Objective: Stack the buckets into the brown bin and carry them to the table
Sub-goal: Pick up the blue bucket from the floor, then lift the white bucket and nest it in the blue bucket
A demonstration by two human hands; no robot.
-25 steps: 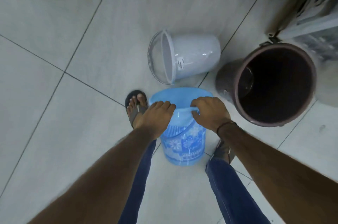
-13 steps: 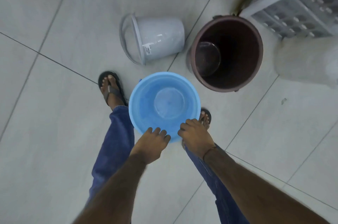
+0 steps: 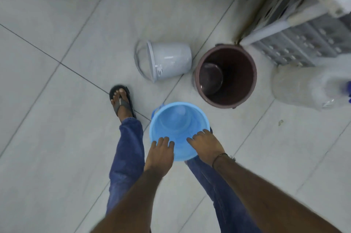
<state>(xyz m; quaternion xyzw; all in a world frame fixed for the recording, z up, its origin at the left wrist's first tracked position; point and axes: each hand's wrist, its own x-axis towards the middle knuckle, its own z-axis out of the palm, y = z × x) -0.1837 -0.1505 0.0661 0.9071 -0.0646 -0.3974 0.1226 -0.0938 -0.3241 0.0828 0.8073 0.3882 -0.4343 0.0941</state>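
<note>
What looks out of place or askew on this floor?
The white bucket lies tipped on its side beside the upright brown bin, mouth facing left. The blue bucket is upright, gripped at its rim by the left hand and right hand. No spill shows.

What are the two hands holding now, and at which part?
Both hands, left hand and right hand, hold the blue bucket by the near side of its rim.

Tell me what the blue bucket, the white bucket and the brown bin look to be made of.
Blue bucket, held at its near rim by the left hand and right hand: likely thin translucent plastic, since light glows through its wall. White bucket, lying on its side: glossy opaque plastic with bright highlights. Brown bin: probably thicker plastic, duller, with a slight sheen inside.
</note>
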